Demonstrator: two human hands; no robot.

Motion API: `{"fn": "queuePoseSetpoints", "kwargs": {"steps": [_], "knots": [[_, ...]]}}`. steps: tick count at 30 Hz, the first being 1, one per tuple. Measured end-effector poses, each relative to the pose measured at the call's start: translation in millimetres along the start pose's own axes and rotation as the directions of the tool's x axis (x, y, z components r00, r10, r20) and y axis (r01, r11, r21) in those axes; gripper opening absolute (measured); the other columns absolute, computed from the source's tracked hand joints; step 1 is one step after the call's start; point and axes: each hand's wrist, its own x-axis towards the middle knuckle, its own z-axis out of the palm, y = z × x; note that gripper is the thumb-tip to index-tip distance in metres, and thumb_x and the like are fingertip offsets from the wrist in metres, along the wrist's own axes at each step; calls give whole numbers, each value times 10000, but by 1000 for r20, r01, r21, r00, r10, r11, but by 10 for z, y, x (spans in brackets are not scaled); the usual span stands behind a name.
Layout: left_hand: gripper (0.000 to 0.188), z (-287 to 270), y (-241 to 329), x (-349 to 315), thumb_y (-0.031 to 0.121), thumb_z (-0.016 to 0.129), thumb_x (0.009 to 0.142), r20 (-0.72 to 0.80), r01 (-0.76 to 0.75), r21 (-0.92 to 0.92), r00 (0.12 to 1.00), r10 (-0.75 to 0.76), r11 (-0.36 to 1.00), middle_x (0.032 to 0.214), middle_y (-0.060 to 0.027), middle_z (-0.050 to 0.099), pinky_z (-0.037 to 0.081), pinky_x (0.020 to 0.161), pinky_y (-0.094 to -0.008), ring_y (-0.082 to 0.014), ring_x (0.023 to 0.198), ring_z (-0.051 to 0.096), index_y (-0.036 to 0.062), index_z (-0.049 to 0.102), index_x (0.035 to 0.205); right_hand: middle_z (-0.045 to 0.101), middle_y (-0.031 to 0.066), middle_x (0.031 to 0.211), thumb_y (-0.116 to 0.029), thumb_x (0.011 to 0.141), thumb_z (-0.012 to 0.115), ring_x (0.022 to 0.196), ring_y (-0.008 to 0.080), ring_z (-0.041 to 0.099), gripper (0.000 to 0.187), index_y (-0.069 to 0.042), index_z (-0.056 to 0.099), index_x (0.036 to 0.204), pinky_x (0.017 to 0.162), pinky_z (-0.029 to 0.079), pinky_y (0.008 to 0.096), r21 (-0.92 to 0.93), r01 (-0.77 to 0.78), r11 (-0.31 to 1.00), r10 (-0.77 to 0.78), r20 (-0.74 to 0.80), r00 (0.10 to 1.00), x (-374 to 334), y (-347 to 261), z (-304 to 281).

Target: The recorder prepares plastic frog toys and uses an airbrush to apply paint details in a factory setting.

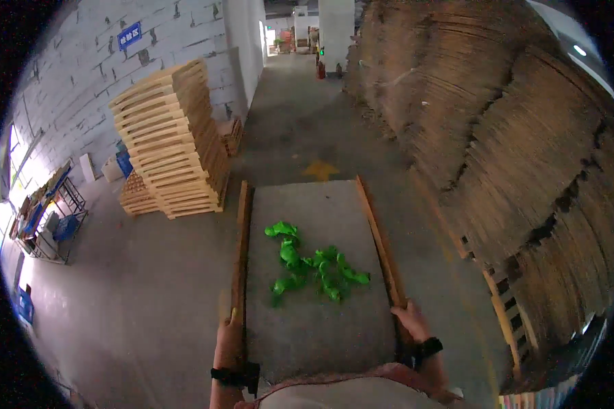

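A long tray (303, 327) with a flat grey surface and wooden side rails stretches out in front of my body. Its left wooden rail (241, 238) is gripped near the close end by my left hand (230, 334). On the opposite side, my right hand (411, 320) is closed around the right wooden rail (381, 238). Several glossy bright green pieces (290, 255) lie in a loose cluster on the tray, their exact kind blurred. Dark bands circle both my wrists. The tray's near edge is partly hidden by my clothing.
A tall stack of wooden pallets (174, 143) stands to the left, beside a block wall (116, 82). High piles of flat brown cardboard (498, 136) on pallets line the right. A metal-framed table (48, 211) sits far left. Ahead, a yellow arrow (322, 170) marks the floor.
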Motion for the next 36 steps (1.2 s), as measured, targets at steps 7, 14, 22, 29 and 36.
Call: {"fn": "queuePoseSetpoints", "kwargs": {"steps": [7,14,22,29,36], "knots": [[417,435,1076,1132,356,429,853,-245,-191,159,943,226,969,629,-36,498,368,480,-279,-126,558,447,-45,542,834,525,153,962,-342,745,568,876,260,512,545,41,411,1099,746,404,340,-182,-194,964,226,171,959,1747,-1298,165],[395,753,2283,2833,317,455,848,-73,-60,-254,996,43,965,713,-40,517,376,532,-265,-117,617,453,-65,513,930,547,120,939,-275,721,597,862,200,516,465,46,473,1034,724,410,316,-193,-2,981,14,59,998,3452,-1800,616],[430,1279,3650,4677,309,448,848,67,-101,20,993,100,995,781,-73,541,396,583,-284,-150,663,481,-87,486,1009,529,115,1019,-202,708,608,891,202,516,479,34,445,1091,761,405,330,246,-284,927,284,35,958,5164,-2028,843],[428,2217,4696,6374,313,443,848,89,-332,59,941,326,941,788,-84,554,397,621,-281,-140,720,479,-86,515,984,480,114,1088,-178,737,577,971,205,466,476,42,401,1122,804,388,329,271,-377,886,373,68,925,7262,-2549,960],[431,2473,5666,7742,312,461,839,27,-364,132,931,364,922,852,-112,571,414,673,-301,-168,775,512,-89,518,987,522,124,997,-191,757,552,870,214,502,422,44,434,1087,741,406,330,37,-196,980,192,84,978,9358,-3203,1183]]}}
